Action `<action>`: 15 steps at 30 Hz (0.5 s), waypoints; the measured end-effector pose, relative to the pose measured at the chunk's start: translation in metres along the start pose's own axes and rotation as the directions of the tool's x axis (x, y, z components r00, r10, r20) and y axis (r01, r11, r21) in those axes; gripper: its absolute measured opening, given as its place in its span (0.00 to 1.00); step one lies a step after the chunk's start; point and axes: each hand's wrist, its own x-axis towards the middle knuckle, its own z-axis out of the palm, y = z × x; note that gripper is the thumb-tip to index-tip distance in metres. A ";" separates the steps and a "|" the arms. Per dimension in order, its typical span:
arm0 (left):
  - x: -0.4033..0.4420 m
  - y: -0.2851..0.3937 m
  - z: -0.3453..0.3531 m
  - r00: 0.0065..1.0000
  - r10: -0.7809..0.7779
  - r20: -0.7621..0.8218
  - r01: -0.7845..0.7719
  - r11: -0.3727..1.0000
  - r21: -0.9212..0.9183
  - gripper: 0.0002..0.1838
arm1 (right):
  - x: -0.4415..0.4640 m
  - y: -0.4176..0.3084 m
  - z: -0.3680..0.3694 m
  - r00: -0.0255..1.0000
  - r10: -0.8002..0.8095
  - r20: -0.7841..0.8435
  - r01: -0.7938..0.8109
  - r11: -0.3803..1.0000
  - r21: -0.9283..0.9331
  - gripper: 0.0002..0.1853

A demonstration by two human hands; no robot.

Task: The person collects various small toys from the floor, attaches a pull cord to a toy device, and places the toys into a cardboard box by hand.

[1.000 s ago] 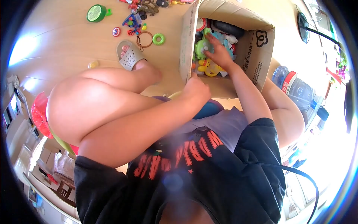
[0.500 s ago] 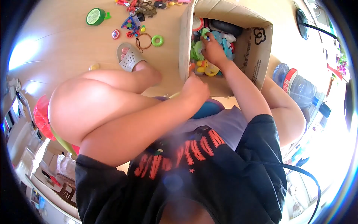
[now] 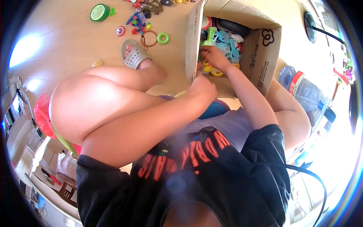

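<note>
My right hand point(image 3: 217, 59) reaches into a cardboard box point(image 3: 261, 56) of toys, its fingers bent and slightly apart at the left inner side. Just beyond the fingertips, a lime-green plastic toy point(image 3: 210, 36) leans among the others. Light-blue toys point(image 3: 230, 44) lie to the right of it. A yellow toy point(image 3: 215, 72) is below my palm, partly covered. Closed at the near left corner of the box, my left hand point(image 3: 204, 89) holds the cardboard edge. The part of the toy pile under my right hand is hidden.
Toys lie on the floor left of the box: a green ring point(image 3: 163, 38), a brown hoop point(image 3: 149, 39), a round red-and-blue toy point(image 3: 120, 30) and a green round container point(image 3: 100, 13). My sandalled foot point(image 3: 134, 55) is beside them. A large water bottle point(image 3: 308, 90) lies on the right.
My right hand has moved down and left within the box, away from the upper green toy. That lime-green toy now shows more fully. My left hand stays at the box edge.
</note>
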 end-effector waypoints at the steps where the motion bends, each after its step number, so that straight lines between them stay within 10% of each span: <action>1: 0.000 0.000 0.000 1.000 -0.011 -0.002 0.011 1.000 -0.004 0.11 | -0.005 -0.006 0.012 0.998 -0.051 -0.039 0.045 0.989 -0.142 0.21; 9: 0.001 0.001 -0.004 0.999 -0.011 0.036 0.010 1.000 0.005 0.11 | 0.004 -0.023 0.028 0.988 0.072 -0.137 -0.135 0.831 -0.540 0.23; 15: 0.000 0.001 -0.001 1.000 -0.009 -0.011 0.010 1.000 0.015 0.11 | 0.012 -0.008 0.022 0.993 -0.091 -0.076 0.038 0.851 -0.524 0.21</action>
